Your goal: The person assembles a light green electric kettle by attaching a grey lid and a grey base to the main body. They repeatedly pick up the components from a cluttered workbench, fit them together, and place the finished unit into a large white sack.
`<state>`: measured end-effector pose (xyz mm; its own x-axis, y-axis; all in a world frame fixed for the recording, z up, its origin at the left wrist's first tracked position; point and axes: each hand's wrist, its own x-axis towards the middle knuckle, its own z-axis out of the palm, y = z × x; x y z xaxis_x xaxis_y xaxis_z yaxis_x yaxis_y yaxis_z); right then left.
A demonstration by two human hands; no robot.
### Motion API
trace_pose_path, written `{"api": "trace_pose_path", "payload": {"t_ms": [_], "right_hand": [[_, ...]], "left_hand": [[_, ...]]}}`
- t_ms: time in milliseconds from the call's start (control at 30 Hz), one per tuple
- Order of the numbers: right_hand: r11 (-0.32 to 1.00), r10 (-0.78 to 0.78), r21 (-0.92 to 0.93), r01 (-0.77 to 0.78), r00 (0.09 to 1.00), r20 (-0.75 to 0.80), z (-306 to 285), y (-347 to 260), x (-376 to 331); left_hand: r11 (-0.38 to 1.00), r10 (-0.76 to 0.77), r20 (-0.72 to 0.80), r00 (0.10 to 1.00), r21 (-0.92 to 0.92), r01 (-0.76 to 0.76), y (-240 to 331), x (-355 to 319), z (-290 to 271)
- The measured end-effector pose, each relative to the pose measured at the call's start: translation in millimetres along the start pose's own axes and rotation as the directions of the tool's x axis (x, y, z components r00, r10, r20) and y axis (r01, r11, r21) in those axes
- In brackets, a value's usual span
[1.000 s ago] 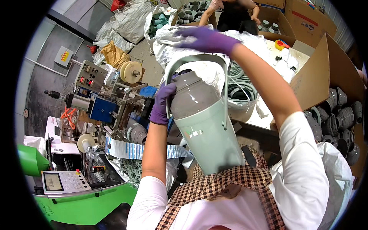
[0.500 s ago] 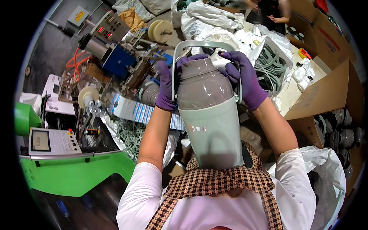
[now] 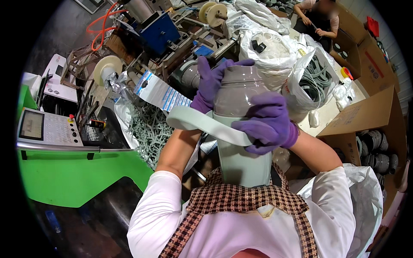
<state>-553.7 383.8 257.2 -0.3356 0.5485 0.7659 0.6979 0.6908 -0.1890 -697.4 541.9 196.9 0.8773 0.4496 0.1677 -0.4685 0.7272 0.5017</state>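
A tall vacuum flask (image 3: pixel 244 165) leans upright against my checked apron (image 3: pixel 245 200), pale grey-green below with a glossy grey neck on top. My left hand (image 3: pixel 211 81), in a purple glove, grips the left side of the neck, its fingers reaching over the rim. The flask's pale carrying handle (image 3: pixel 202 121) is swung down across its front, toward me. My gloved right hand (image 3: pixel 267 124) has its fingers curled around the handle's right end, beside the neck. The flask's far side and the handle's right pivot are hidden.
A green-topped machine bench (image 3: pixel 86 176) with a control panel (image 3: pixel 49 127) stands at left. Small grey-green parts (image 3: pixel 148 129) fill a bag beside my left forearm. A sack of handles (image 3: pixel 316 79) and cardboard boxes (image 3: pixel 357 116) are at right. Another person (image 3: pixel 318 21) works far right.
The handle has swung from above the flask's top down across its front. My right hand has lowered with it. My left hand stays at the neck.
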Motion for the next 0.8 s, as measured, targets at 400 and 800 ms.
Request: {"api": "trace_pose_path", "payload": {"t_ms": [400,800], "right_hand": [[0.201,0.805,0.939,-0.281,0.593,0.005,14.2,80.1,-111.2],[0.445,0.833,0.787,-0.427,0.52,-0.188,-21.9,52.7,-183.6]], "left_hand": [[0.587,0.109,0.227,0.968,0.771,-0.247,-26.9,17.8,21.9],[-0.185,0.02,0.932,0.362,0.359,-0.915,-69.7,20.8,111.7]]}}
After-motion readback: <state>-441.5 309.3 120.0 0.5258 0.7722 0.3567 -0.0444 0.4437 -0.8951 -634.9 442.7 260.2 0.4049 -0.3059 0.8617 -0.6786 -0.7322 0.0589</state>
